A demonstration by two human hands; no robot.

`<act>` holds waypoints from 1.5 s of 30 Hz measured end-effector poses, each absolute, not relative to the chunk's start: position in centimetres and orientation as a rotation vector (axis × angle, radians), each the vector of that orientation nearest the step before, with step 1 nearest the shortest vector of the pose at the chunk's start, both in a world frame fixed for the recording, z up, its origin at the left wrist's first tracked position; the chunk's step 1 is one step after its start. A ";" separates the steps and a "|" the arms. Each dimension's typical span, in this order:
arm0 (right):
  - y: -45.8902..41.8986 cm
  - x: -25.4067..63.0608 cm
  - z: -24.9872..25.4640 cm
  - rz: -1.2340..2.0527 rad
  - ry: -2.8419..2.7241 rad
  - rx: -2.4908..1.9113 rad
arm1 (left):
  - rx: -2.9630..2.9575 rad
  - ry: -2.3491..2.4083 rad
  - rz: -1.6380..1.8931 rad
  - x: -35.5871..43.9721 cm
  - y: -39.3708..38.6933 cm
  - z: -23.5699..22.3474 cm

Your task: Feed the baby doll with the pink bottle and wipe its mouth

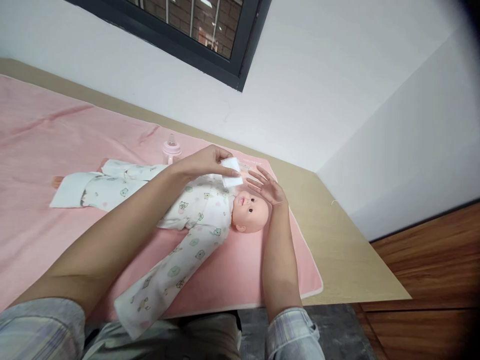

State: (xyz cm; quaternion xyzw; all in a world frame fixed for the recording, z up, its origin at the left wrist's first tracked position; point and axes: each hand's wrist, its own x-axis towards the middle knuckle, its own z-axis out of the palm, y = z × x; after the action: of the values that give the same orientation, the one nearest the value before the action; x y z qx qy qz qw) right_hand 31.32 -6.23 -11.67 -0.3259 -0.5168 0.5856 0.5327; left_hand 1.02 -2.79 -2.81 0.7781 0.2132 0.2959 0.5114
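Observation:
A baby doll (pixel 250 212) lies on its back on a pink blanket (pixel 221 275), its head to the right. It wears a white printed sleepsuit (pixel 202 207) with long loose sleeves. My left hand (pixel 210 161) reaches across the doll's chest and pinches a small white folded square (pixel 232 172), like a wipe or tissue, between thumb and fingers above the doll's neck. My right hand (pixel 267 186) is held beside the top of the doll's head, palm turned to the left, fingers spread and holding nothing. Something partly see-through behind the white square is mostly hidden.
Beyond my left forearm stands a pink baby bottle (pixel 172 148), partly hidden by it. The wooden table (pixel 330 240) runs along a white wall (pixel 285 110) with a dark-framed window (pixel 240 65). Brown wooden panels (pixel 431 265) stand at the right.

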 end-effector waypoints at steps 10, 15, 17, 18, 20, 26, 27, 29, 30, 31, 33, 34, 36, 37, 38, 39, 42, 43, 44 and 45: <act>-5.6 31.3 -16.7 1.494 -1.117 -0.912 | 1.967 0.550 0.615 2.0 -2.8 -3.5; -5.8 30.7 -16.4 1.506 -1.097 -1.008 | 2.167 0.560 0.606 2.2 -3.1 -3.3; -5.9 30.6 -16.3 1.485 -1.097 -1.046 | 2.219 0.542 0.564 2.1 -3.4 -3.1; -5.9 30.5 -16.3 1.474 -1.096 -1.065 | 2.240 0.533 0.545 2.1 -3.5 -3.1; -6.1 30.3 -16.2 1.457 -1.092 -1.093 | 2.269 0.512 0.505 2.1 -3.6 -3.0; -6.6 29.9 -15.9 1.434 -1.067 -1.098 | 2.238 0.402 0.399 2.4 -3.4 -3.2; -6.6 29.9 -15.9 1.432 -1.070 -1.099 | 2.233 0.385 0.388 2.4 -3.3 -3.3; -6.6 29.9 -15.9 1.424 -1.081 -1.109 | 2.234 0.364 0.388 2.5 -3.1 -3.7; -6.6 30.0 -15.9 1.421 -1.084 -1.112 | 2.236 0.355 0.390 2.6 -3.0 -3.8; -6.5 30.0 -15.9 1.420 -1.084 -1.110 | 2.239 0.348 0.392 2.6 -2.9 -4.0; -6.4 30.0 -16.0 1.423 -1.077 -1.097 | 2.246 0.346 0.389 2.8 -2.8 -4.2; -6.4 30.0 -16.0 1.428 -1.075 -1.092 | 2.252 0.347 0.381 2.8 -2.8 -4.3; -6.3 30.0 -16.0 1.430 -1.080 -1.099 | 2.270 0.356 0.363 2.9 -2.7 -4.4; -6.3 30.1 -16.0 1.431 -1.081 -1.108 | 2.281 0.361 0.354 3.0 -2.7 -4.4; -6.3 30.1 -16.0 1.433 -1.079 -1.115 | 2.291 0.359 0.346 3.0 -2.6 -4.5; -6.2 30.2 -16.0 1.435 -1.075 -1.119 | 2.302 0.347 0.337 3.0 -2.6 -4.5; -5.9 30.5 -16.1 1.447 -1.075 -1.113 | 2.332 0.304 0.304 3.1 -2.8 -4.5; -5.8 30.5 -16.2 1.449 -1.082 -1.108 | 2.335 0.305 0.295 3.1 -2.9 -4.4; -5.7 30.6 -16.2 1.451 -1.090 -1.102 | 2.335 0.312 0.290 3.2 -3.0 -4.4; -5.7 30.6 -16.2 1.452 -1.096 -1.096 | 2.332 0.321 0.288 3.2 -3.1 -4.4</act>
State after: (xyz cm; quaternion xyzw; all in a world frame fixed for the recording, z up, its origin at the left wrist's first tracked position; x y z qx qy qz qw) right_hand 30.65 -5.69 -16.23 -0.4506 -0.4505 0.5971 0.4873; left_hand 3.19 -3.14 -4.36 0.9113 0.1256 0.1125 0.3757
